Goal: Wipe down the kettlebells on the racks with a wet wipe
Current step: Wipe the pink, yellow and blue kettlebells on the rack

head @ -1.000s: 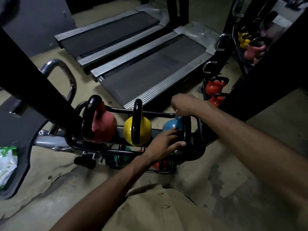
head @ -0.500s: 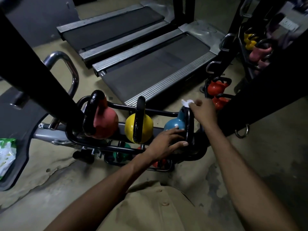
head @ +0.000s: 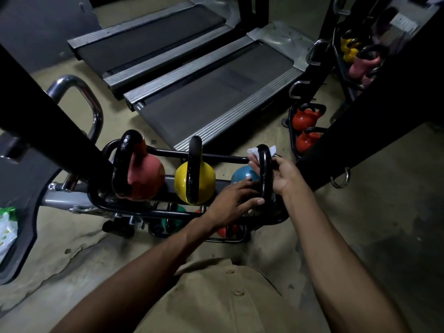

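Note:
Three kettlebells sit in a row on the black rack (head: 168,213): a pink one (head: 144,175), a yellow one (head: 195,180) and a blue one (head: 242,175), each with a black handle. My right hand (head: 287,175) wraps a white wet wipe (head: 254,153) around the blue kettlebell's black handle (head: 264,174), near its top. My left hand (head: 236,200) rests with straight fingers against the blue kettlebell's body and the base of its handle.
Two treadmills (head: 216,92) lie beyond the rack. Red kettlebells (head: 306,118) stand on a second rack at right, with yellow and pink ones (head: 349,48) above. A thick black frame bar (head: 48,116) crosses at left. A green-white packet (head: 7,227) lies at far left.
My right hand came off the top of the blue kettlebell, moved to the right side of its handle and now holds the wipe around it. My left hand has stayed put.

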{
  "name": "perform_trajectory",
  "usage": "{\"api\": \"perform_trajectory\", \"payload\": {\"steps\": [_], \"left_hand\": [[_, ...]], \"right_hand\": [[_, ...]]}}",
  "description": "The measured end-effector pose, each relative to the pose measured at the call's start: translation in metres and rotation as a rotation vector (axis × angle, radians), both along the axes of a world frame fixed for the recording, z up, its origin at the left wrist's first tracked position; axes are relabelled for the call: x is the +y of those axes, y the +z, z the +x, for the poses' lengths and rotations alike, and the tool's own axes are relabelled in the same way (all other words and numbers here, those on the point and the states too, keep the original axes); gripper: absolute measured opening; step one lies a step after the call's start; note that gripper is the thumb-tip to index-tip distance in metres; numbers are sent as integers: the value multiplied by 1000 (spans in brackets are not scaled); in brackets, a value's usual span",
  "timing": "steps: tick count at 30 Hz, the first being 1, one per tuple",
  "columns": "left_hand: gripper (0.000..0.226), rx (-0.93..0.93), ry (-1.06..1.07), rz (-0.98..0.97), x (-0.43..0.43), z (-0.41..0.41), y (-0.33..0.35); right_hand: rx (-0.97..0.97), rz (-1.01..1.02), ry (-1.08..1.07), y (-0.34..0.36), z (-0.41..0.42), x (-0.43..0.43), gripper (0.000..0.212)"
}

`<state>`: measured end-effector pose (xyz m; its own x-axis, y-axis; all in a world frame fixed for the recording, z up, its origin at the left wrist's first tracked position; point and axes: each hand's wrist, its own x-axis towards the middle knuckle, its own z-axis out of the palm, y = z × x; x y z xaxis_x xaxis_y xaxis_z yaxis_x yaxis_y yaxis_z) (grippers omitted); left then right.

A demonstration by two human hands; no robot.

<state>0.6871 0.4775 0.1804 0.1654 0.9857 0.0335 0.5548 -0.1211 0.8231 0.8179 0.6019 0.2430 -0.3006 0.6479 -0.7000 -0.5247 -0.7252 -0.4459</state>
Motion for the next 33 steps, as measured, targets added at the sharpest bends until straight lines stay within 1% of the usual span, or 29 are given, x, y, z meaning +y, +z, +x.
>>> {"api": "perform_trajectory", "payload": {"steps": [2, 3, 4, 5, 6, 8, 9, 11, 12, 13, 14, 15, 16, 18, 20, 21, 22, 23, 24, 25, 26, 27, 28, 29, 30, 31, 33], "left_hand": [[44, 6, 1, 3, 1, 0, -3], [45, 1, 8, -1, 1, 0, -4], [46, -10, 16, -7, 1, 1, -6], [47, -20, 22, -13, 1, 1, -8], [48, -29, 27, -16, 1, 1, -10], [49, -34, 33, -12, 2, 1, -13], [50, -33, 33, -9, 3, 1, -12], [50, -32, 35, -3, 4, 0, -12], [49, -30, 35, -1, 4, 0, -12], [48, -26, 34, -1, 3, 0, -11], [46, -24, 34, -2, 2, 1, -10], [45, -21, 36, -1, 1, 1, -10], [45, -19, 40, 0, 1, 1, -10], [44, -20, 43, -4, 1, 2, -10], [45, -21, 34, -10, 2, 1, -11], [46, -19, 28, -12, 2, 1, -11], [46, -18, 24, -14, 3, 1, -11], [46, -17, 19, -12, 3, 0, -10], [45, -17, 19, -9, 3, 0, -9], [45, -19, 21, -7, 2, 0, -8], [46, -21, 25, -10, 1, 1, -8], [47, -25, 26, -19, 0, 1, -7], [48, -30, 28, -31, 0, 1, -8], [49, -36, 27, -37, -1, 1, -8], [49, -40, 26, -34, 0, 1, -8], [49, -42, 25, -26, 0, 1, -8], [48, -52, 26, -17, 1, 1, -8]], "right_hand": [[-83, 21, -9, -2, 0, -5, 28], [-196, 86, -34, -5, -1, -5, 21], [-381, 194, -59, -9, -2, -2, 11], [-597, 355, -65, -11, -2, 4, 7], [-804, 544, -26, -11, -4, 11, 9], [-1154, 918, 149, -8, -7, 21, 8], [-1305, 1089, 253, -7, -7, 19, 11], [-1529, 1356, 435, -2, -4, 3, 14], [-1580, 1451, 459, 1, -1, -8, 15], [-1578, 1498, 432, 3, 4, -19, 14], [-1523, 1484, 353, 2, 9, -31, 12], [-1418, 1386, 241, -4, 14, -38, 10], [-1271, 1225, 122, -7, 14, -42, 9], [-898, 770, -64, -14, 8, -37, 7], [-562, 359, -108, -13, 5, -26, 14], [-417, 213, -85, -11, 6, -21, 19], [-315, 113, -37, -8, 9, -17, 25], [-273, 69, 3, -8, 12, -16, 29], [-263, 67, 21, -5, 12, -17, 29], [-300, 100, 5, -6, 11, -17, 24], [-392, 200, -37, -7, 8, -15, 19], [-574, 369, -59, -7, 3, -12, 19], [-802, 571, -28, -5, -2, -8, 18], [-1032, 780, 39, -2, -6, -3, 12], [-1219, 977, 136, 0, -10, 1, 6], [-1401, 1153, 253, 2, -13, 4, 6], [-1699, 1416, 510, 6, -16, 3, 13]]}}
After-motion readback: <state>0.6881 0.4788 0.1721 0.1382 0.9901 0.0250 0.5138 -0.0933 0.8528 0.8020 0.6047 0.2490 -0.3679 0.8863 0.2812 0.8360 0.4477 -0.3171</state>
